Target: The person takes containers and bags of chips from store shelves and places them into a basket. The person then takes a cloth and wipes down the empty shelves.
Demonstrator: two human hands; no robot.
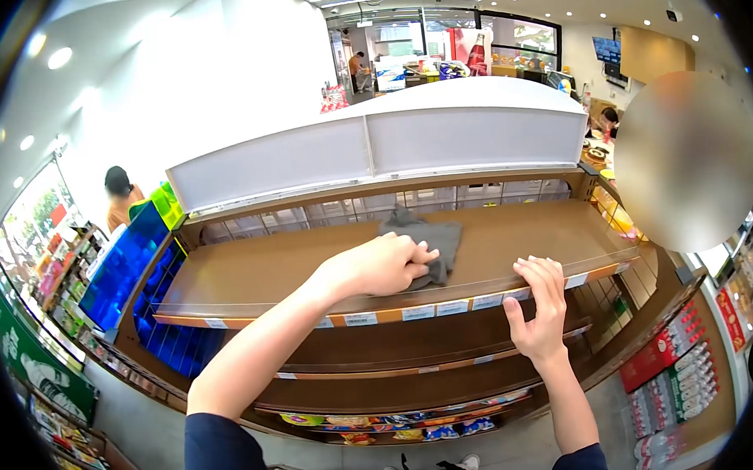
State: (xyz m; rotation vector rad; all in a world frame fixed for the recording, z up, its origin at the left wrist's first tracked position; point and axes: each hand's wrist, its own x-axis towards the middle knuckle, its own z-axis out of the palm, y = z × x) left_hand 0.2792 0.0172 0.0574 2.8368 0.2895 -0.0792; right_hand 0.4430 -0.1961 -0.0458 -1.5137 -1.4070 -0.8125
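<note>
A grey cloth (440, 238) lies bunched on the brown top shelf (250, 267), near its middle. My left hand (380, 265) presses on the cloth with its fingers curled into it. To the right, my right hand (540, 311) rests at the shelf's front edge, fingers stretched up over the price-label strip (453, 308) and thumb apart, holding nothing.
Lower shelves (348, 349) sit beneath, with snack packets (442, 431) at the bottom. A white panel (474, 140) rises behind the top shelf. Bottle packs (678, 381) stand at right, a blue display (127, 269) at left. A person (122, 197) is at the far left.
</note>
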